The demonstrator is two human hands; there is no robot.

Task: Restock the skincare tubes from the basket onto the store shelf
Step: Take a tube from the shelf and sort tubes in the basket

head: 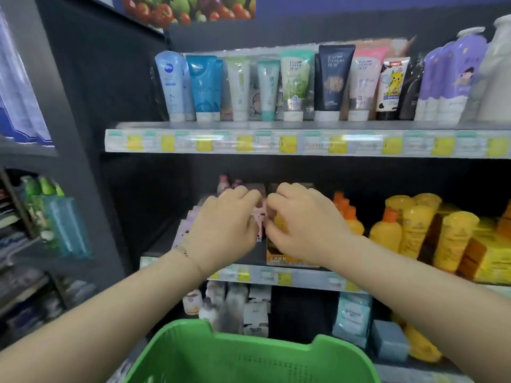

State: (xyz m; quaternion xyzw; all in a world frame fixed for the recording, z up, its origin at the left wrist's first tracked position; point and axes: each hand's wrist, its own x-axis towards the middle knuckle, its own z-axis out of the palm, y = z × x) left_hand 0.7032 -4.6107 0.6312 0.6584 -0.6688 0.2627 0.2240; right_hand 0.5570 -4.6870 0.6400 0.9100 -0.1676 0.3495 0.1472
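From the head camera, both hands are up at the middle shelf (pixel 279 278), not at the tubes. The left hand (pixel 224 225) has its fingers curled in on a small pink-and-white pack (pixel 258 220) and seems to pinch it. The right hand (pixel 302 226) is just beside it, knuckles up and fingers curled too, against something yellow above an orange carton (pixel 278 257). I can't tell whether it actually grips anything. Yellow bottles (pixel 387 233) crowd the shelf to the right.

The skincare tubes (pixel 329 78) stand cap-down in a tight row on the top shelf (pixel 276 142), touching shoulder to shoulder. The green basket (pixel 182 328) sits low in front of the person, and I see no tube in the part that shows.

I'd guess those tubes are light, soft-walled and a bit slick. Squeezed at the belly they would give and might slip. The firm cap end or the crimped seam looks the better hold, and they should go down on the cap gently so the neighbours don't topple.
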